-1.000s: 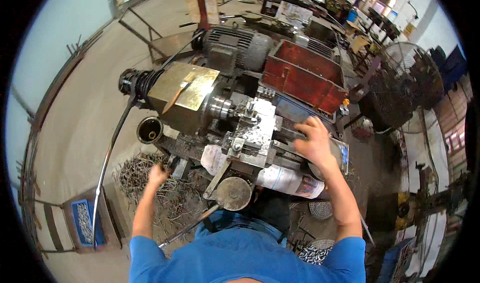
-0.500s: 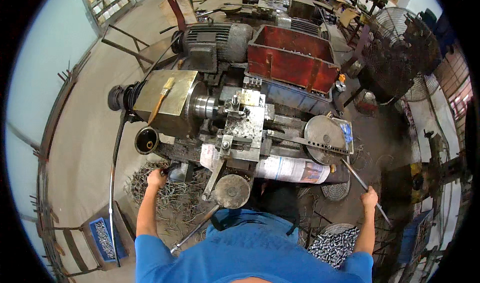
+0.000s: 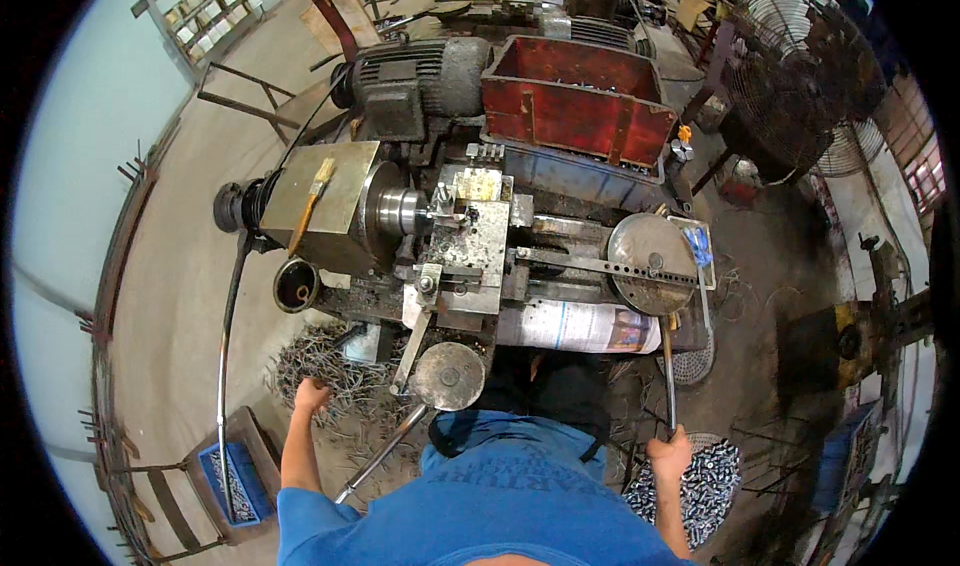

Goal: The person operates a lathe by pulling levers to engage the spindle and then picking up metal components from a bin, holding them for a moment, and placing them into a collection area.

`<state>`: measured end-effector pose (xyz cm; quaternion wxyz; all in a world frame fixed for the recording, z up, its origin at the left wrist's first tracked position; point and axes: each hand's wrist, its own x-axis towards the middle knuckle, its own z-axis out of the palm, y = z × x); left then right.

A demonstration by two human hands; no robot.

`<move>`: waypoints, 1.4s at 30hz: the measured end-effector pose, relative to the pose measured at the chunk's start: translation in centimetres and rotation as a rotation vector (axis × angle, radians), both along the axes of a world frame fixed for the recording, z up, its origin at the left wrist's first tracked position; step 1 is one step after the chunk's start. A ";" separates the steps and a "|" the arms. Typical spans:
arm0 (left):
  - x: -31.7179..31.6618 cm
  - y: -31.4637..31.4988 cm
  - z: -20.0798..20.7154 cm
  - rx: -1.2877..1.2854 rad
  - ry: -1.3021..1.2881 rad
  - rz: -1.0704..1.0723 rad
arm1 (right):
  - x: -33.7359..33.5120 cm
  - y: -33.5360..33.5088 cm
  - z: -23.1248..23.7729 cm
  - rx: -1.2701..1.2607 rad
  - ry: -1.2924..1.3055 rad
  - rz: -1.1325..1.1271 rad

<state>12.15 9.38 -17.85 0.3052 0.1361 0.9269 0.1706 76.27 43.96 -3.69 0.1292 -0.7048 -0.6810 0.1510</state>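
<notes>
Nearest the camera, a blue-shirted torso fills the lower edge, with both bare forearms reaching outward. The right hand [image 3: 668, 455] is closed in a fist around the lower end of a long thin lever rod [image 3: 666, 374], which runs up toward the round metal disc [image 3: 650, 263] at the right end of the lathe [image 3: 470, 236]; just beneath this hand sits a basket of small shiny metal parts [image 3: 700, 486] on the floor. The left hand [image 3: 310, 396] hangs low at the person's left, fingers curled loosely with nothing visibly held, at the near edge of a heap of thin metal rods [image 3: 330, 366] spread over the floor [image 3: 170, 266]. Near the left elbow a small blue crate [image 3: 232, 481] stands on the floor. Between the arms, a round handwheel [image 3: 448, 376] with a long bar handle juts from the front of the lathe, and a sheet of newspaper [image 3: 570, 326] drapes along the machine's front edge. Farther in, the tool slide sits at the middle of the bed beside the chuck [image 3: 395, 211], and a brush [image 3: 312, 201] lies on the flat brass-coloured cover of the headstock. Behind the lathe stand a grey electric motor [image 3: 430, 76] and a red metal bin [image 3: 575, 101], and at the far right a large dark fan [image 3: 800, 66].
</notes>
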 end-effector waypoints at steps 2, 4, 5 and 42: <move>-0.4 1.7 0.7 0.025 0.049 -0.070 | -0.3 -0.6 -0.6 -0.098 0.019 -0.041; -0.2 3.2 1.3 0.055 0.058 -0.017 | -0.8 -1.0 -0.3 -0.095 0.019 -0.046; -0.8 2.9 0.7 0.052 0.115 -0.049 | -1.1 -1.1 0.0 -0.096 0.022 -0.043; -0.4 10.8 7.6 -0.094 0.328 -0.472 | -27.4 13.9 16.0 0.471 0.351 1.124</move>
